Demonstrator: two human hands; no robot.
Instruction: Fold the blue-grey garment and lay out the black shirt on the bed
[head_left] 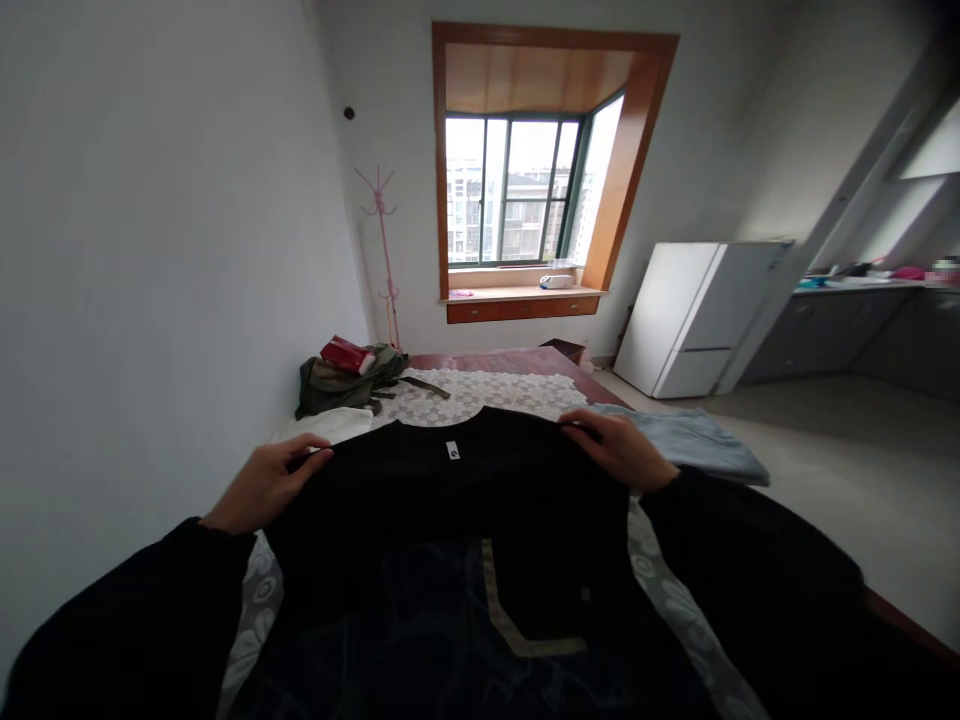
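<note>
Black garment point(465, 500), dark knit or jersey by the look of it, held up in front of the person above the counter point(517, 362). A small white label point(452, 450) sits at the middle of the top edge; a pale L-shaped trim line point(499, 610) shows lower down on the front.

Left hand point(266, 485): closed in a pinch on the top edge at the garment's left corner, thumb over the cloth, fingers behind. Right hand point(619, 448): closed likewise on the right corner of the top edge, knuckles up. Both sleeves are dark, so where sleeve ends and garment begins is hard to tell low in the view.

Handling, judged: soft and limp, light, no stiffness of its own. The top edge runs fairly straight between the two hands; all below hangs or drapes. Not fragile, not slippery; a pinch looks enough to hold it. Best hold looks to be the shoulder seams or corners, well apart, as now. A hold near the label would likely let both sides fold inward.

Around it: a white lace cloth point(487, 392) covers the near counter. An olive garment point(341, 382) is heaped at the far left with a red packet point(346, 354) on top. White cloth point(330, 425) lies just beyond the left hand. Folded pale-blue fabric point(694, 445) lies just beyond the right hand. Far off: pink coat stand point(384, 255), window point(525, 190), white fridge point(701, 315).
</note>
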